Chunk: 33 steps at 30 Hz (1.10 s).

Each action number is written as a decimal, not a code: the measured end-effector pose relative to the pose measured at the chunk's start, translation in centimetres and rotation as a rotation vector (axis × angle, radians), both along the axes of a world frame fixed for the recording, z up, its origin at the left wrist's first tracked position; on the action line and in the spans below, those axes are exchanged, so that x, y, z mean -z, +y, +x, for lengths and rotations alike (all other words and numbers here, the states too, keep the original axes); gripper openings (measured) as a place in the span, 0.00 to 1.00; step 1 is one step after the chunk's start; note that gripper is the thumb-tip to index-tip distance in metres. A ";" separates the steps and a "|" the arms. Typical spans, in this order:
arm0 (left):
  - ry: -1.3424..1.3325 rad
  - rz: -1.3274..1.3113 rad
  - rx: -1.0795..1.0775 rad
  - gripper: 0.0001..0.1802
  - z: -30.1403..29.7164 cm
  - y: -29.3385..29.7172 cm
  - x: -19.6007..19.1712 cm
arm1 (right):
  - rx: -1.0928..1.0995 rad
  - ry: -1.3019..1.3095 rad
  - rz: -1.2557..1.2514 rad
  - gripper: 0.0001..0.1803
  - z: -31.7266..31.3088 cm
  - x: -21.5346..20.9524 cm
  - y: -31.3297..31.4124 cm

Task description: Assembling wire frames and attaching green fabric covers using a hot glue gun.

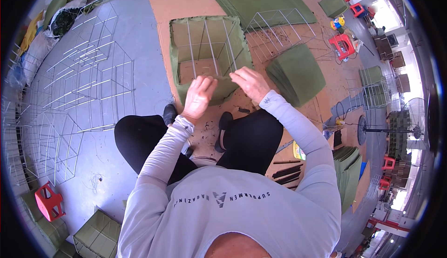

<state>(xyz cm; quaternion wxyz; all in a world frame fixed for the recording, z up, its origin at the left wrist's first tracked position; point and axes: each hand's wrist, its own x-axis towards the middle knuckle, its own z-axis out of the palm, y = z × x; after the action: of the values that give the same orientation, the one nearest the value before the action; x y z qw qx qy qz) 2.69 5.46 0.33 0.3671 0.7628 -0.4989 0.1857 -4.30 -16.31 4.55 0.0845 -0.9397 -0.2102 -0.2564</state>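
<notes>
Both hands closed on near rim, left hand point(199, 96), right hand point(250, 82), green fabric-covered wire box point(207, 55) just beyond

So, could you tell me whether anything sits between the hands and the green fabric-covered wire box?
Nothing visible does: the left hand and right hand are both already at the near rim of the green fabric-covered wire box.

Workshop: wire frames point(88, 72), fabric stacks point(298, 74)

one small printed label or packet point(298, 151) — yellow and green, flat, partly hidden — lies on the brown floor sheet just right of the person's knee; no signs or screens show.
</notes>
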 end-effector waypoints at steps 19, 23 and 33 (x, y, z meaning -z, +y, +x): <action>0.240 0.233 0.042 0.04 3.3 -2.0 2.0 | -0.089 0.396 -0.212 0.07 3.4 2.3 1.6; 0.263 0.192 0.076 0.04 3.4 -2.1 2.0 | -0.133 0.344 -0.175 0.06 3.6 2.4 1.6; -0.015 0.208 -0.058 0.06 2.1 2.8 -0.4 | -0.009 0.509 -0.246 0.11 3.3 1.5 2.2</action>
<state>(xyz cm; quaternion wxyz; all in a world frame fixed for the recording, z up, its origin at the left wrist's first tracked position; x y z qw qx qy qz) 4.83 8.25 0.70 0.2764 0.8095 -0.4959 0.1493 -0.97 -14.15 3.01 0.0209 -0.9761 -0.2158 0.0158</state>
